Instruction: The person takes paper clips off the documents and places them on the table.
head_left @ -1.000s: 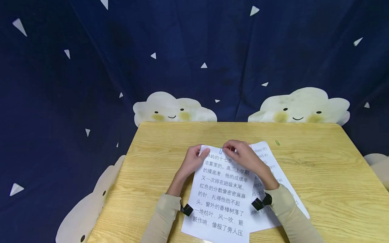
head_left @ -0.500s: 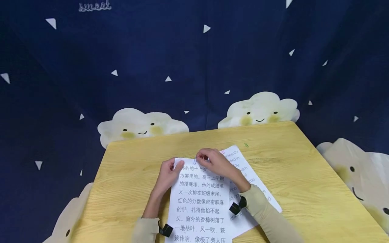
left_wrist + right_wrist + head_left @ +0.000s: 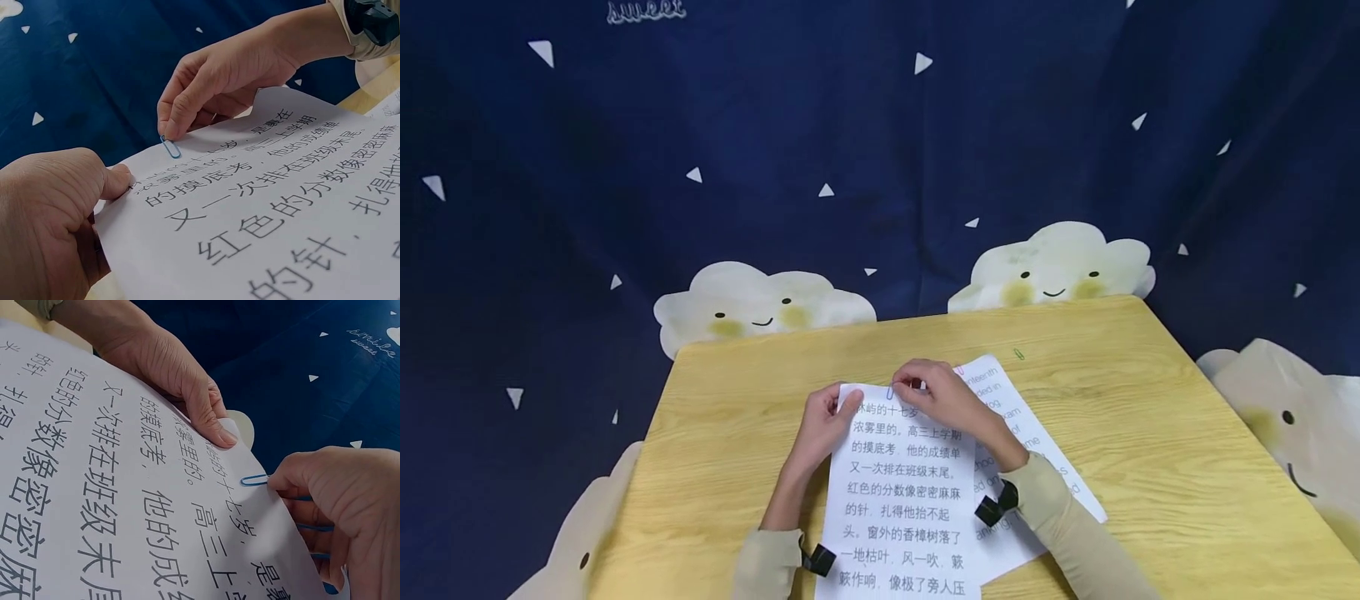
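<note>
Clock read from the person's seat, as I watch. Dark blue curtain [image 3: 820, 108] hangs at 12 o'clock, behind a wooden table [image 3: 722, 433]. At the table's 6 o'clock side: Chinese sheet [image 3: 902, 500], printed face up, overlapping an English sheet [image 3: 1026, 421] that juts out toward 3 o'clock. Left hand [image 3: 825, 421] clamps the Chinese sheet at its 11 o'clock corner, thumb on the print. Right hand [image 3: 942, 400] is at the same sheet's 12 o'clock edge, thumb and forefinger pinched together on the end of a blue clip [image 3: 254, 480]; clip's loop lies against the printed face. Pink clip [image 3: 959, 370]: English sheet's 11 o'clock edge. Green clip [image 3: 1018, 354]: on the table, 2 o'clock from the right hand.
</note>
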Tool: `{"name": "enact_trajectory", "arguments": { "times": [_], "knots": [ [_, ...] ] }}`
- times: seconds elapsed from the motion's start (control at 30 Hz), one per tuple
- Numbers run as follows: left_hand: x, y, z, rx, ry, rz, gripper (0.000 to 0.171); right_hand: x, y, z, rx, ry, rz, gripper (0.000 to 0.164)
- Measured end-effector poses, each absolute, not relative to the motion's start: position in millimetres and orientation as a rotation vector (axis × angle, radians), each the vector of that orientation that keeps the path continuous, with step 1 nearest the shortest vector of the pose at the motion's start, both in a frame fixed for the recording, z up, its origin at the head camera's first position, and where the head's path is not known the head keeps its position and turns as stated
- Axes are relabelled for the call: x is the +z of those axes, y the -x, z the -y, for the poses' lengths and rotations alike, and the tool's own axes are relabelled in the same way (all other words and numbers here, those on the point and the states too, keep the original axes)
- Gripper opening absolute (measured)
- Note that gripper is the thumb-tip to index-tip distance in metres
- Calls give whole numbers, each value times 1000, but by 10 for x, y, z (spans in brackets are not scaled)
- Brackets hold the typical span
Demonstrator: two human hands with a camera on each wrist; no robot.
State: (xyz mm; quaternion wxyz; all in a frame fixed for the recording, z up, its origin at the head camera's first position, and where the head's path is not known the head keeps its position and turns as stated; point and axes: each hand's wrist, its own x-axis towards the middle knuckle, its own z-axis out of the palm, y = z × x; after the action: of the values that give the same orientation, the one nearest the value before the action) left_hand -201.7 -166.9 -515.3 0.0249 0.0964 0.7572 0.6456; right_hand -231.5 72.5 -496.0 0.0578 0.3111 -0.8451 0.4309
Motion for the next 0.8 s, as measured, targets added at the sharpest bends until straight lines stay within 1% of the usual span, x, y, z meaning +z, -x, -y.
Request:
{"name": "enact_trajectory", "arguments": {
  "times": [0.43,0.8],
  "knots": [
    [-5110,2079,1675,2014,-337,-2367,24,-4931,2340,-709,1327,-900,2548,8],
    [-5166,2079,1731,2023,-371,-2330,26,-4993,2332,-671,1343,-896,2500,8]
  ]
}}
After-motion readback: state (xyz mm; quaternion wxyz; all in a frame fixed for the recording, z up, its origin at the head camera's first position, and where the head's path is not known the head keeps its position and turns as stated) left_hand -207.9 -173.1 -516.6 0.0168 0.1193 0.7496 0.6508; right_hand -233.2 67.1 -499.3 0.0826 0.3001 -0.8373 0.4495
